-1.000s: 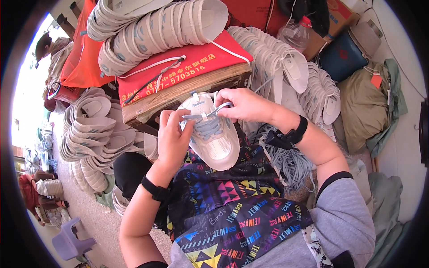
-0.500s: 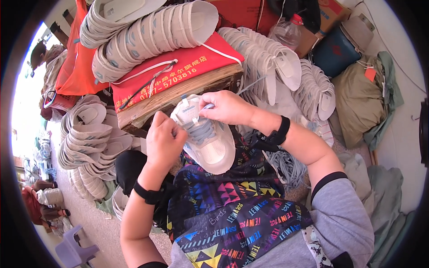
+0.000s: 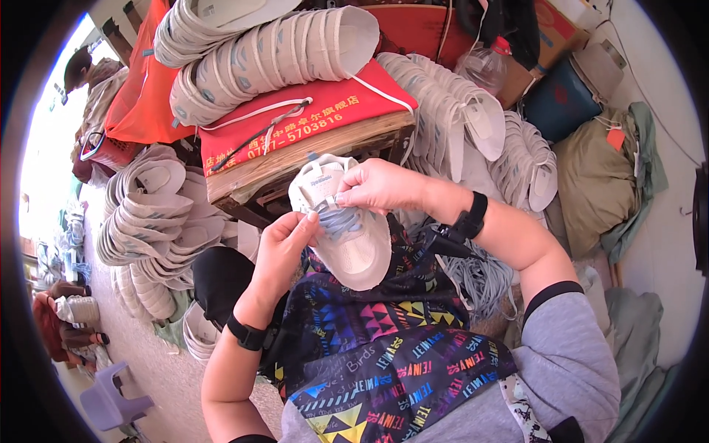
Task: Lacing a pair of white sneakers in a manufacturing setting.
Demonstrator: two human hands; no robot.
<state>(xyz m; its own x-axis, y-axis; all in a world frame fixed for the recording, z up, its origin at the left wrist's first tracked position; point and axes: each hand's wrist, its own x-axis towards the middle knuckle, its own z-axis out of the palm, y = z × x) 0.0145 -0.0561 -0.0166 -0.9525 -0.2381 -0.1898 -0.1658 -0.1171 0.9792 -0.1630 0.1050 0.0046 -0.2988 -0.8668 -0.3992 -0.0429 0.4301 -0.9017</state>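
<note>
Your left hand (image 3: 288, 240) and right hand (image 3: 380, 186) are near each other, not touching, and the fingertips of both are pinched on the blue-grey lace (image 3: 340, 222) over the tongue. The pale shoe (image 3: 360, 262) is between them, its toe toward you, above your patterned apron (image 3: 399, 354), in front of the wooden worktop (image 3: 255, 179).

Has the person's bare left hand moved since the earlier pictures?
Yes. The bare left hand has moved down in the view, farther from the straight brown wooden table edge.
</note>
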